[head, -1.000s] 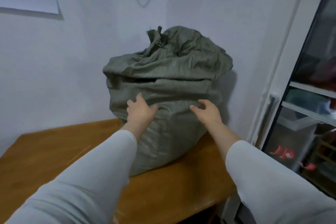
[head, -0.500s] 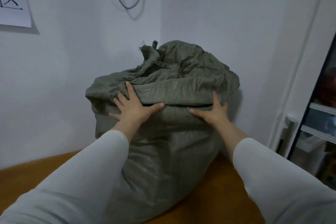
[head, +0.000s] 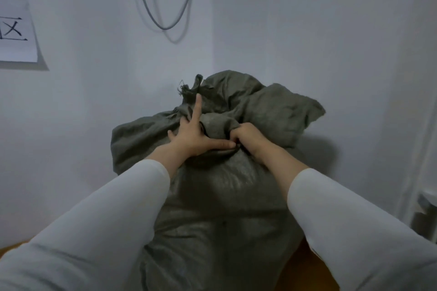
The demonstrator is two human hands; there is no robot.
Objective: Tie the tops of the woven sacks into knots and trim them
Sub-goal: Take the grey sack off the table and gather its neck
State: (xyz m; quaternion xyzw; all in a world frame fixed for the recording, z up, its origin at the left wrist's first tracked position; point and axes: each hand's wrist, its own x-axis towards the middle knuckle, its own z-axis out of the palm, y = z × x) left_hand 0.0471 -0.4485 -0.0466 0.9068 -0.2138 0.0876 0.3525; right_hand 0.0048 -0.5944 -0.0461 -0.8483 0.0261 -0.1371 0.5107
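Note:
A full grey-green woven sack [head: 220,215] stands upright on a wooden table [head: 305,269] against the white wall. Its loose top is folded over and bunched, with a frayed end [head: 189,88] sticking up at the back. My left hand [head: 196,134] lies on the bunched top, index finger straight up, thumb stretched to the right. My right hand [head: 248,138] is shut on a fold of the sack's top, right beside my left thumb. Both arms wear white sleeves.
A paper sign [head: 14,38] with black characters hangs on the wall at left. A grey cable loop [head: 165,7] hangs on the wall above the sack. A pale frame edge [head: 425,208] shows at far right.
Both hands have climbed from the sack's front up to its bunched top and come together. My right hand has closed on a fold. The view has moved closer and upward.

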